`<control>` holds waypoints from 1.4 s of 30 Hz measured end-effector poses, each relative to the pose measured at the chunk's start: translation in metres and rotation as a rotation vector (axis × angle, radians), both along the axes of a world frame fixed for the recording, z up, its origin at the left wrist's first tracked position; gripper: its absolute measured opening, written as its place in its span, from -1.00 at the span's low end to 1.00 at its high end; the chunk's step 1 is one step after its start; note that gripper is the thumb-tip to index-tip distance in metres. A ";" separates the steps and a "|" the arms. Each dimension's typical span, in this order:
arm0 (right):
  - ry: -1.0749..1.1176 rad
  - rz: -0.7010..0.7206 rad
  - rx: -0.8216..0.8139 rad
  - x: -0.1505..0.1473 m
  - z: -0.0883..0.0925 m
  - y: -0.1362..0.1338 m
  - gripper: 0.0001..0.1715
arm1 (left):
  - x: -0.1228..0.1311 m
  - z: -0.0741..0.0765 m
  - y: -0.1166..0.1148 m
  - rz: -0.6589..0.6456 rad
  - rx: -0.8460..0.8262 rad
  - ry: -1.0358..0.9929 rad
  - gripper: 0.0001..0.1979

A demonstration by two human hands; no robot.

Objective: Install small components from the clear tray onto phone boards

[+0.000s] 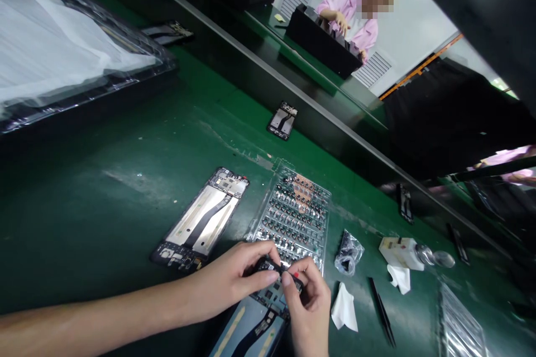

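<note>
An opened phone (pixel 256 328) with its circuit board and a black flex cable exposed lies at the bottom middle, its lower end cut off by the frame. At its top end my left hand (pixel 250 274) is closed, thumb and fingers on the upper left edge. My right hand (pixel 307 298) pinches the top right corner, thumb on the board side. Whether a small part sits between the fingertips is hidden. Just beyond my hands is a clear plastic tray (pixel 328 223) with rows of small components. A second opened phone (pixel 209 217) lies to the left.
On the green bench (pixel 104 223) are black tweezers (pixel 382 312), a white cloth piece (pixel 344 308), a small plastic bag (pixel 349 252) and a white bottle (pixel 401 252). A wrapped black tray (pixel 84 89) stands far left. Beyond the divider, a person in pink (pixel 347 8) handles a black box.
</note>
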State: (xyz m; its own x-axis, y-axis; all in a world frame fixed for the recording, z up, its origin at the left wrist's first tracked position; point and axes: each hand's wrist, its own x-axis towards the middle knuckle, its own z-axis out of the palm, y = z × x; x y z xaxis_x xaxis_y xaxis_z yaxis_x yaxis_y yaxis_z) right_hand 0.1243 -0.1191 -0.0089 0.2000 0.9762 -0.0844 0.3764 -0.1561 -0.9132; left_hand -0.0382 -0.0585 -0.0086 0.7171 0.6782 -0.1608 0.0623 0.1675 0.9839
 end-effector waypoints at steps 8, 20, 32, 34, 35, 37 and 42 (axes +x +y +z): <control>0.031 -0.054 -0.003 -0.013 0.004 0.000 -0.74 | 0.003 0.000 0.000 0.058 0.050 0.070 -0.91; 0.322 -0.129 -0.325 0.037 0.007 -0.022 -0.55 | -0.008 0.003 0.026 0.449 -0.265 -0.264 -0.78; 0.223 -0.513 -0.034 0.128 0.021 0.200 -0.77 | -0.011 0.014 0.021 0.269 0.060 -0.046 -0.73; 0.177 -0.493 -0.024 0.133 0.024 0.204 -0.79 | -0.011 0.014 0.022 0.326 0.082 -0.059 -0.72; 0.147 -0.472 -0.011 0.133 0.026 0.198 -0.78 | -0.012 0.013 0.022 0.352 0.085 -0.061 -0.71; 0.082 -0.395 0.006 0.127 0.031 0.173 -0.72 | -0.012 0.011 0.023 0.372 0.077 -0.045 -0.69; -0.070 -0.072 -0.141 0.094 0.030 0.078 -0.71 | -0.009 0.006 0.017 0.307 0.061 -0.030 -0.72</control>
State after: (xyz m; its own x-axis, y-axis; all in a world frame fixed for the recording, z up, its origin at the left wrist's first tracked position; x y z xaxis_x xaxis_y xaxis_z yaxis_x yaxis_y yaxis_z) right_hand 0.2186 -0.0410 0.0206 0.2788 0.9386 -0.2033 0.4217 -0.3099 -0.8522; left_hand -0.0469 -0.0411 -0.0022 0.4812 0.8714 -0.0953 -0.0111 0.1148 0.9933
